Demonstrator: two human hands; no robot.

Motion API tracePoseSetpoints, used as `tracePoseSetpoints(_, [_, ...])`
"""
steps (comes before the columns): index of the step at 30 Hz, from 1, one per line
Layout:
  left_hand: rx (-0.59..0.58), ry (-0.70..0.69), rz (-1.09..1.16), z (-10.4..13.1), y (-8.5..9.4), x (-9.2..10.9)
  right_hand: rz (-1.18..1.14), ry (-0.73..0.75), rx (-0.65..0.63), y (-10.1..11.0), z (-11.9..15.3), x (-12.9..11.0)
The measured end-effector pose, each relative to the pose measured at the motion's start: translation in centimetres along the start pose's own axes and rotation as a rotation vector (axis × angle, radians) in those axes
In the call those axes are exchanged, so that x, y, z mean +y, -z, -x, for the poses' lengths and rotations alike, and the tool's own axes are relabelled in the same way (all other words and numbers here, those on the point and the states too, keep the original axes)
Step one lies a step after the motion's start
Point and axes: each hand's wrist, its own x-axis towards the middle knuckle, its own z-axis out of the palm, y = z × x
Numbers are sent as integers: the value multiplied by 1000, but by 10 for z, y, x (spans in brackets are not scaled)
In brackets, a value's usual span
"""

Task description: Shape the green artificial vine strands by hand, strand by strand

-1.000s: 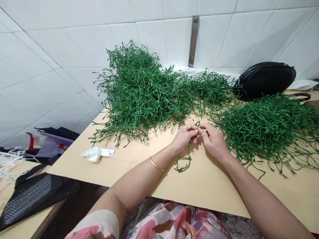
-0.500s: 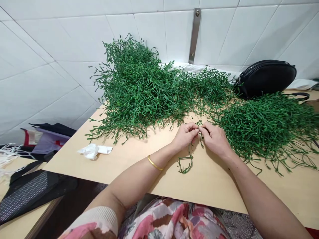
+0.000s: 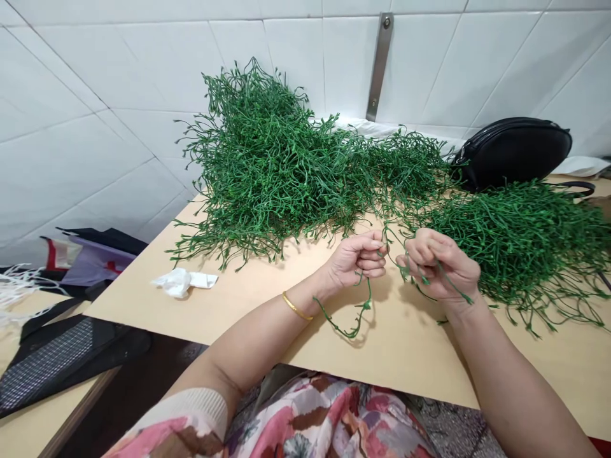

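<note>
My left hand (image 3: 360,256), fingers closed, pinches thin green strands (image 3: 363,305) that hang in a loop below it over the table. Just to its right, my right hand (image 3: 442,262) is curled round more green strands (image 3: 453,282), whose ends stick out across its fingers and palm. The hands are apart, with a thin strand showing between them. Behind my left hand lies a tall pile of green strands (image 3: 281,165) with small knobbed tips. A second green pile (image 3: 520,235) lies beyond and to the right of my right hand.
A crumpled white tissue (image 3: 179,283) lies on the tan table (image 3: 248,312) at left. A black bag (image 3: 518,151) sits at the back right, near the white tiled wall (image 3: 296,54) with its metal strip (image 3: 380,67). Dark and purple fabric (image 3: 95,261) is at far left.
My hands were together at the fingertips and are now apart. My right hand has moved right and turned, its fingers curled round strands. The loop below my left hand hangs wider.
</note>
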Motion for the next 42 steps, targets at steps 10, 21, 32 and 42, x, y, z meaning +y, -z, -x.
tracePoseSetpoints(10, [314, -171, -310, -11, 9, -10, 401, 130, 466, 15, -7, 12])
tracePoseSetpoints(21, [304, -234, -444, -11, 12, -14, 914, 69, 251, 6, -8, 26])
tracePoseSetpoints(32, [318, -203, -693, -11, 8, -15, 834, 60, 222, 5, -10, 26])
tracePoseSetpoints(42, [416, -318, -747, -13, 5, -16, 782, -19, 201, 3, -11, 27])
